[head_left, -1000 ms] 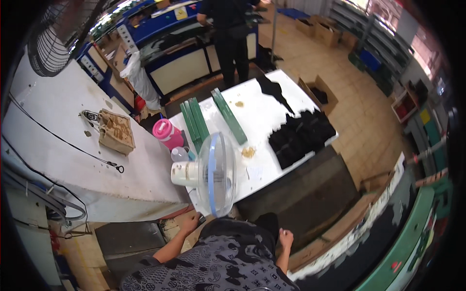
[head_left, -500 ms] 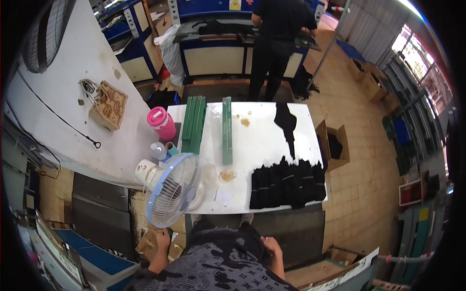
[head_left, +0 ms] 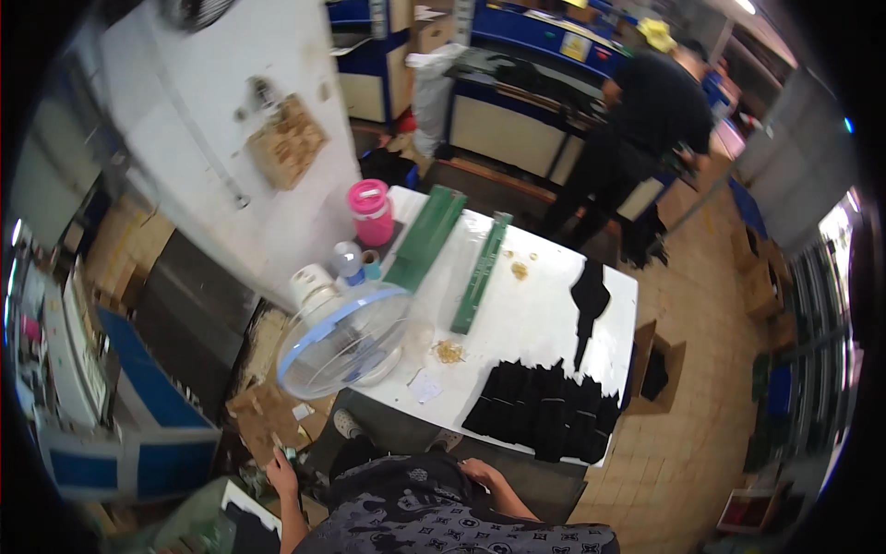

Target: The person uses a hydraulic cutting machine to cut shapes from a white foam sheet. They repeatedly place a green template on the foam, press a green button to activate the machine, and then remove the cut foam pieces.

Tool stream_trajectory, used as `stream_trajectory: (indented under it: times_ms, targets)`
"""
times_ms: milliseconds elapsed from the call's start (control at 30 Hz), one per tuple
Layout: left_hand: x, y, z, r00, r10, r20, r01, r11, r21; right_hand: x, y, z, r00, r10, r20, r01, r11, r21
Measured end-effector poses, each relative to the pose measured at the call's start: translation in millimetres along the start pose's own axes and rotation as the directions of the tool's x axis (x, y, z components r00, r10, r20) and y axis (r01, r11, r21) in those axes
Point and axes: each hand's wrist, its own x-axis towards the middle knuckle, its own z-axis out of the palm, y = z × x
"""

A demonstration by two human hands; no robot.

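Note:
My left hand point(head_left: 281, 473) hangs low beside my left leg, next to a brown cardboard piece point(head_left: 268, 415). Its fingers look closed, with something small and pale at the fingertips that is too small to name. At the front of my waist, close against the patterned dark shirt point(head_left: 415, 508), is my right hand point(head_left: 478, 471); blur hides its fingers. In front of me stands a white table point(head_left: 544, 319). A row of black fabric bundles point(head_left: 544, 411) lies at its near right, with a single black fabric piece point(head_left: 589, 300) beyond.
A blue-rimmed fan point(head_left: 346, 342) occupies the table's near left. Behind it are a pink jug point(head_left: 370, 214), a plastic bottle point(head_left: 349, 262) and green metal bars point(head_left: 429, 240). Rubber bands point(head_left: 449, 351) lie in small heaps. A co-worker point(head_left: 637, 129) stands beyond; an open carton point(head_left: 660, 374) is right of the table.
The view has turned, so the table now appears tilted and farther right. My left hand shows lower and the right nearer my waist. The co-worker leans toward the right.

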Motion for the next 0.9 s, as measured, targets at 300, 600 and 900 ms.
stream_trajectory:
  times_ms: [300,600,900]
  targets:
    - [77,-22,-38,0.992,-0.101,-0.076,0.081,0.969,-0.235,1,-158,22,0.999,0.003,-0.047,-0.001,0.999,0.05]
    - [211,-95,-93,0.94,-0.288,-0.181,0.164,0.85,-0.501,84,-236,117,0.987,-0.013,-0.16,-0.029,0.967,-0.255]
    - [331,-109,-211,0.919,-0.157,-0.362,-0.183,0.642,-0.744,158,-347,206,0.979,-0.068,-0.194,-0.015,0.918,-0.397]
